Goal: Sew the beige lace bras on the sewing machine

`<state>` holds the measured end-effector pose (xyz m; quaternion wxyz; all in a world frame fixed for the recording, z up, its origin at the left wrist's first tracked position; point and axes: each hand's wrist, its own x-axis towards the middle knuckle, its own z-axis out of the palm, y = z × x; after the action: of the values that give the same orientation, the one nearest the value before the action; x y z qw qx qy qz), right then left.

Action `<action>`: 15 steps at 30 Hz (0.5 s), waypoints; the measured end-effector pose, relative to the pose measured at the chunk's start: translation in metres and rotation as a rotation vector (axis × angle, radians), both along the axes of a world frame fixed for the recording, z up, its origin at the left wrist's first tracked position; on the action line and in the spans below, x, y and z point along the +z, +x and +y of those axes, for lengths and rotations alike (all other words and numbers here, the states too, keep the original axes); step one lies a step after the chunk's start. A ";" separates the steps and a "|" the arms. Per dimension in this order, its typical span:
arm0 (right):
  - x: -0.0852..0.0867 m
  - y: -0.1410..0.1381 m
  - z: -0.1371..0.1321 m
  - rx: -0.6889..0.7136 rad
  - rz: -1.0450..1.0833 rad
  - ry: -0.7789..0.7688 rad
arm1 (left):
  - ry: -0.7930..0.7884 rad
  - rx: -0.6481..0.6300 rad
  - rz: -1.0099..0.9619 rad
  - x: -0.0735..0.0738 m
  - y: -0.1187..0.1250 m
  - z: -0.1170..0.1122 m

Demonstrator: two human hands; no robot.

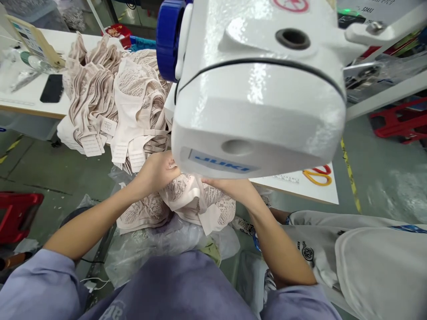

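A white sewing machine head fills the upper middle of the head view. Under its front end my left hand is closed on a beige lace garment, fingers pinching the fabric at the machine. My right hand grips the same garment from the right, its fingertips partly hidden beneath the machine. The garment hangs down toward my lap over a clear plastic bag.
A heap of beige lace garments with label tags lies on the white table at left, beside a black phone. Yellow-and-red scissors lie right of the machine. Another person's white-clothed legs are at right. A red stool stands lower left.
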<state>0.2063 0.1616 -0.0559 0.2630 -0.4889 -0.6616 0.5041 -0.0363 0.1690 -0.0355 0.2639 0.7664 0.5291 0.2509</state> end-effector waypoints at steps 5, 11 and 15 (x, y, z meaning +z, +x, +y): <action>-0.004 0.002 0.002 0.012 -0.012 0.032 | -0.014 0.008 0.007 0.006 0.003 -0.001; -0.011 0.006 0.002 -0.040 -0.022 0.042 | 0.016 0.013 0.026 0.003 -0.002 -0.003; -0.044 0.009 -0.005 -0.174 0.054 0.029 | 0.026 0.034 0.061 -0.006 -0.011 0.000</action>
<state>0.2154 0.1564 -0.1002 0.3306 -0.5270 -0.6166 0.4825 -0.0468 0.1690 -0.0418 0.2332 0.7680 0.5465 0.2390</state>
